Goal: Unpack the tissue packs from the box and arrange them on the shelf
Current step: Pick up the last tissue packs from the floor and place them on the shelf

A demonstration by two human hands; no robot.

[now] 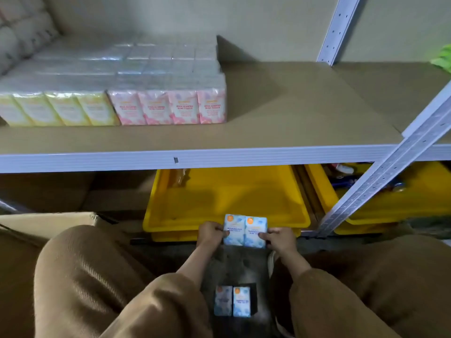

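Two blue-and-white plastic-wrapped tissue packs (pixel 245 231) held side by side below the shelf edge, in front of a yellow plastic bin (pixel 227 196). Left hand (pixel 210 234) pinches the left pack, right hand (pixel 280 239) the right. Pink and yellow packs (pixel 166 107) sit on the brown board shelf (pixel 292 113); two more blue packs (pixel 232 301) on the floor.

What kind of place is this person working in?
Likely a shop stockroom: a white slotted metal rack with a brown board shelf, shrink-wrapped pink and yellow mini tissue packs stacked in rows on it, and yellow plastic bins stored underneath.
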